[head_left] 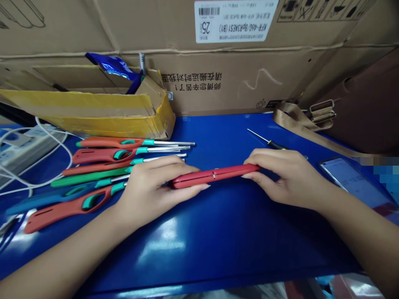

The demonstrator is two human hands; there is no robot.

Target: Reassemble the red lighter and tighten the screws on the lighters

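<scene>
A red plastic lighter body (215,175) lies edge-up across the blue table (224,232), held at both ends. My left hand (156,182) pinches its left end between thumb and fingers. My right hand (280,174) closes over its right end with fingers curled on top. To the left lies a row of several long-nosed lighters (102,166) in red, green and teal, their metal tubes pointing right. My left hand rests against their tubes.
A yellow-taped cardboard box (93,110) with a blue packet (115,68) stands at back left. Large cartons (249,74) form the back wall. A small screwdriver (268,141), a phone (352,180), a brown bag strap (299,120) and white cables (28,145) lie around.
</scene>
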